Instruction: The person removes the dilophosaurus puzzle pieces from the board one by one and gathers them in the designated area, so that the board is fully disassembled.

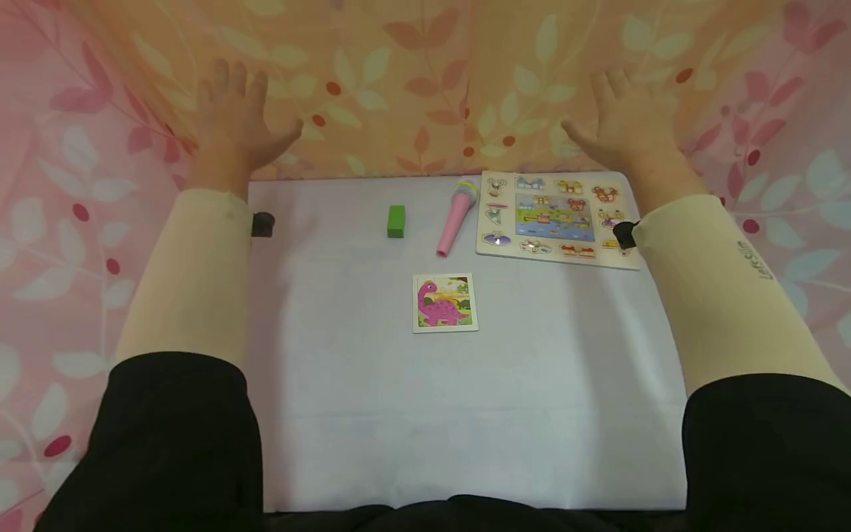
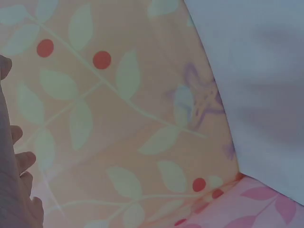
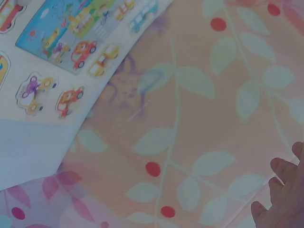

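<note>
Both hands are raised beyond the table's back edge with fingers spread and nothing held. In the head view the left hand (image 1: 238,122) is at the upper left, and its fingers (image 2: 23,161) show at the left border of the left wrist view. The right hand (image 1: 631,122) hangs just behind a wooden peg puzzle board (image 1: 555,255) with vehicle pieces. Left of that board lie a pink toy microphone (image 1: 454,222) and a green block (image 1: 396,222). Closer to the person, a square puzzle (image 1: 445,303) with a pink dinosaur picture lies flat.
A white-covered table (image 1: 425,428) spreads in front of the person. Floral curtains, orange at the back (image 1: 425,81) and pink at the sides (image 1: 60,244), surround it. Light sleeves with dark wrist devices cover both forearms.
</note>
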A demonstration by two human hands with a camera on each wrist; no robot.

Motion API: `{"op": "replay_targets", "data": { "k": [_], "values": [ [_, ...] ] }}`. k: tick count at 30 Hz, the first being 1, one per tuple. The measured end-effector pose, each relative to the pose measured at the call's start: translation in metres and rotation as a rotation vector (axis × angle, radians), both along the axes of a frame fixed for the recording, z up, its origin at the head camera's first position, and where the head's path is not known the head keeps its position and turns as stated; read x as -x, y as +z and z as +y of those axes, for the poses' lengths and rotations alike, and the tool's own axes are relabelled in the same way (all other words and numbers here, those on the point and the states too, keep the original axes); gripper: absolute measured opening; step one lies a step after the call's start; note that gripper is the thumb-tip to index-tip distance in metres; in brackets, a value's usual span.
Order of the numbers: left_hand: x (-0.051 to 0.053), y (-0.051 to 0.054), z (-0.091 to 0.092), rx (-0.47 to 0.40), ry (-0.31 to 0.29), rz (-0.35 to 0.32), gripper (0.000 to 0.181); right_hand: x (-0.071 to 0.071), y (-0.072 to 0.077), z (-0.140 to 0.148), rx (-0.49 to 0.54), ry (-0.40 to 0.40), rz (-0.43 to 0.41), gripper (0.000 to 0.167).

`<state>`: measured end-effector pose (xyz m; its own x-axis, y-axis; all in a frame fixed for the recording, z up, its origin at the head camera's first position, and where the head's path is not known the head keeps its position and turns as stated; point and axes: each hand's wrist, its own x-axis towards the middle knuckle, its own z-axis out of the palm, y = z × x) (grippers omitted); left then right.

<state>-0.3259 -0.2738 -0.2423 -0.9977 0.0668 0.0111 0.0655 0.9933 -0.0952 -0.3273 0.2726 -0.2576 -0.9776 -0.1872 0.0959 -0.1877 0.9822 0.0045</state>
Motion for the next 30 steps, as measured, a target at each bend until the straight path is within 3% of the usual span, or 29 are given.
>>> {"op": "replay_targets", "data": {
  "k": [4,9,13,15,18,25,30],
  "values": [
    [-0.006,0.002,0.003,0.026,-0.073,0.041,0.097,-0.001,-0.001,-0.017,0.023,0.096,0.019,0.091],
    [-0.015,0.004,0.012,-0.050,-0.172,0.147,0.089,-0.009,-0.007,-0.039,0.010,0.230,0.029,0.088],
    [-0.024,0.003,0.021,-0.070,-0.217,0.234,0.084,-0.021,-0.017,-0.052,0.002,0.323,0.048,0.085],
    [-0.028,0.000,0.024,-0.101,-0.256,0.298,0.083,-0.027,-0.020,-0.057,-0.003,0.345,0.055,0.084],
    [-0.037,-0.006,0.029,-0.144,-0.292,0.337,0.083,-0.036,-0.025,-0.064,0.024,0.366,0.066,0.083],
    [-0.062,-0.023,0.036,-0.314,-0.477,0.504,0.075,-0.056,-0.031,-0.082,0.096,0.436,0.084,0.082],
    [-0.078,-0.030,0.045,-0.358,-0.537,0.590,0.072,-0.069,-0.035,-0.093,0.122,0.507,0.135,0.081]
  ]
}}
